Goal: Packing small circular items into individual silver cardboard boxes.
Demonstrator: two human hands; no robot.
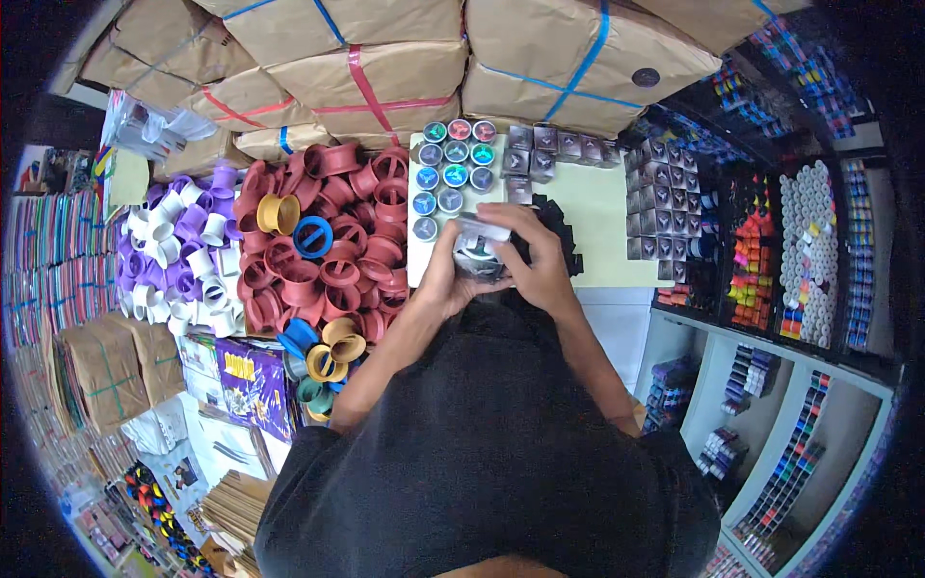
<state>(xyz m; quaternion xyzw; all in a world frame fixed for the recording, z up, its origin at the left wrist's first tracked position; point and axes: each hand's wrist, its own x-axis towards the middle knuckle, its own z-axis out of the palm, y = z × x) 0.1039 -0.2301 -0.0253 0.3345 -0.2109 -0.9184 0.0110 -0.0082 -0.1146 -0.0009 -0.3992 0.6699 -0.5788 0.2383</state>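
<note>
Close in front of my body, my left hand (445,277) grips a small dark printed box (479,252) from the left and below. The fingers of my right hand (533,260) bend over its top and right side, where a pale flap-like edge shows. What is inside the box I cannot make out. Round clear-topped containers (450,175) with colourful three-armed shapes stand in rows on the pale tabletop (602,207), beyond my left hand. Several black pieces (556,220) lie just right of my right hand, partly hidden by it.
Small printed boxes stand in a row (568,144) at the back and a stacked block (663,202) at the right. Red plastic spools (337,275) and purple and white ones (178,241) pile up leftward. Paper-wrapped bundles (361,87) wall the back; shelves (800,424) line the right.
</note>
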